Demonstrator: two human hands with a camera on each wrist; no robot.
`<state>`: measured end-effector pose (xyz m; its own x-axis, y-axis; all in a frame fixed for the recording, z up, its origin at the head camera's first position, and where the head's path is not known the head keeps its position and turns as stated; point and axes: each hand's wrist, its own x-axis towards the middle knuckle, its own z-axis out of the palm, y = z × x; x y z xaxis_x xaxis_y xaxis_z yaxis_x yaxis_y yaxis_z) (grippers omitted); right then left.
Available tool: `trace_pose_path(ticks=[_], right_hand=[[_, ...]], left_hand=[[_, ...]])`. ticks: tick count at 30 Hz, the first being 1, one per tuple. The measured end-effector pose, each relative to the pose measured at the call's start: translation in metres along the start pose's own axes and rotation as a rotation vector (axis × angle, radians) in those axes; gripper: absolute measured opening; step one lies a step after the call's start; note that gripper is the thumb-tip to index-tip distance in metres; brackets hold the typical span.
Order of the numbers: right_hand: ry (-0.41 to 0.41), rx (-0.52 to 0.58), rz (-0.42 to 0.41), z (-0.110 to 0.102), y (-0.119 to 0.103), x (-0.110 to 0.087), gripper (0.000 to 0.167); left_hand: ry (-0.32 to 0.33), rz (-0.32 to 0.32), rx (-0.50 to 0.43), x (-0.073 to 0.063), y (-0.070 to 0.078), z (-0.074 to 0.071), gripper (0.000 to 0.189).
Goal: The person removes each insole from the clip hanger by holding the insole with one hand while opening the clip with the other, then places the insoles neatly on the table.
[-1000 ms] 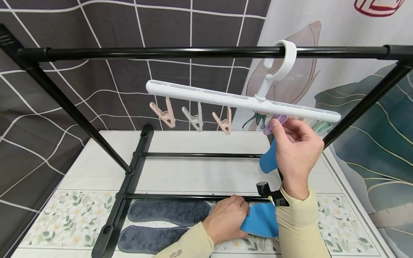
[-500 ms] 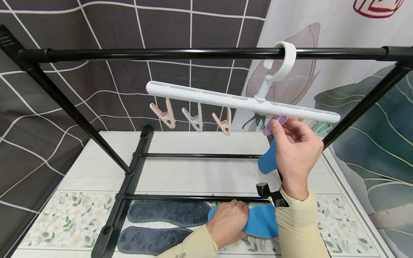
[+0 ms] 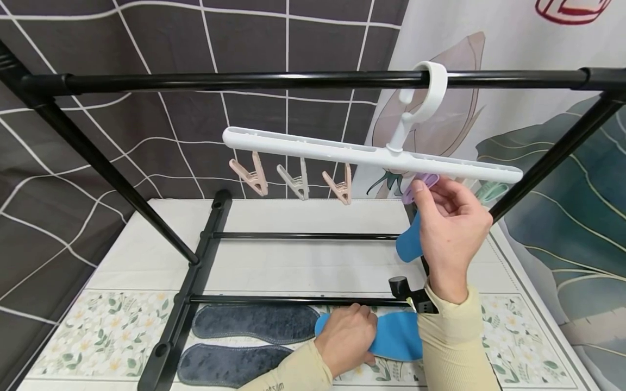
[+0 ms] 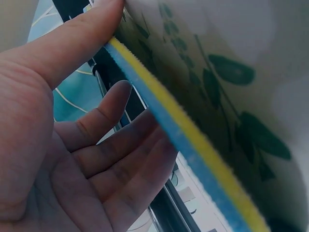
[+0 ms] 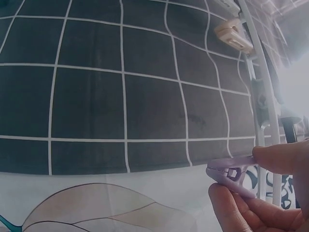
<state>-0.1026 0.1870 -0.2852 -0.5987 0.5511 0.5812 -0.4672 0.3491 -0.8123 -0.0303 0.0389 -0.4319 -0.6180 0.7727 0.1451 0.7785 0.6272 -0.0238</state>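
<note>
My right hand (image 3: 452, 233) pinches a purple clothespin (image 3: 414, 187) under a white clip hanger (image 3: 313, 149). In the right wrist view the thumb and fingers press the handles of this clothespin (image 5: 234, 175). A blue insole (image 3: 408, 243) hangs below the hanger, partly hidden behind that hand. Down on the table, my left hand (image 3: 348, 336) grips another blue insole (image 3: 398, 336) across its width, thumb on the near edge. Up close in the left wrist view, the edge of this insole (image 4: 186, 128) shows blue and yellow layers, with the left hand (image 4: 82, 140) beside it.
The hanger hooks over a black rail (image 3: 244, 82) of a rack. Two pink clothespins and a grey clothespin (image 3: 295, 179) dangle on its left half; a green clothespin (image 3: 491, 191) is at right. Two dark grey insoles (image 3: 254, 321) lie on the floral tablecloth (image 3: 117, 326).
My left hand has slid slightly right along the insole on the table, uncovering its left tip. The hanger sways a little; my right hand keeps its pinch on the purple clothespin.
</note>
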Motion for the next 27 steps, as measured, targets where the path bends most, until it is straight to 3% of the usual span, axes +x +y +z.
trace_pose_path(ticks=[18,27], right_hand=[[-0.009,0.012,0.014,-0.0013,0.0001,-0.0013,0.032],[-0.008,0.014,0.006,-0.0014,0.0011,-0.0009,0.032]], left_hand=[[-0.005,0.014,0.008,-0.0015,0.0008,-0.0006,0.062],[0.023,0.017,0.027,-0.0023,0.0011,-0.0013,0.060]])
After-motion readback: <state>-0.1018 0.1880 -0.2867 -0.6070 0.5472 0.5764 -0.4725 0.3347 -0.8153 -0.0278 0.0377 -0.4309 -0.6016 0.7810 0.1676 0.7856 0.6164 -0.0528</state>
